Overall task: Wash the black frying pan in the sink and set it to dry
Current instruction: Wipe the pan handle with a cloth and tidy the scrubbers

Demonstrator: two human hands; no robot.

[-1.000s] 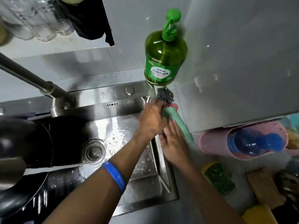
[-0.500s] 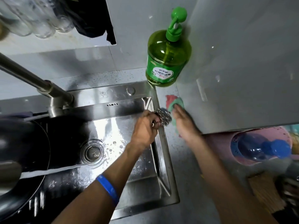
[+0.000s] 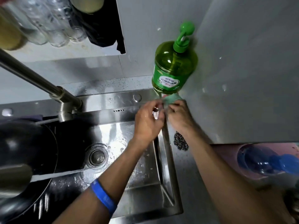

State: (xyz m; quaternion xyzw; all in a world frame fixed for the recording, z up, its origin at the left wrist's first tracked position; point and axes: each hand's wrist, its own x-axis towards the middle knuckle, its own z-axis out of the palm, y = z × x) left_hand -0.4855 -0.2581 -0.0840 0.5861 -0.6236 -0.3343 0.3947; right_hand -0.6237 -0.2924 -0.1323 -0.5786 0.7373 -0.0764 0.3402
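While the black frying pan [image 3: 27, 152] lies at the left end of the sink [image 3: 168, 188], partly under the tap [image 3: 64, 97], both hands meet at the sink's far right corner. A thin stream of water [image 3: 53, 174] runs from the spout in the near left foreground across the pan's rim.

The left hand [image 3: 148, 122], with a blue wristband [image 3: 103, 198] on its forearm, has its fingers curled in towards the right hand; something small shows between them, too blurred to name, so I cannot tell whether it grips anything. The right hand [image 3: 179, 117] has its fingers bent round a green cloth [image 3: 172, 99] that lies on the counter just below the green soap bottle [image 3: 174, 68]. A bit of red shows at the cloth's edge.

A steel scourer [image 3: 180, 142] lies on the counter just right of the sink's rim, beside the right wrist and touching neither hand. Farther right, a blue bottle [image 3: 265, 162] lies inside a pink container [image 3: 229, 160].
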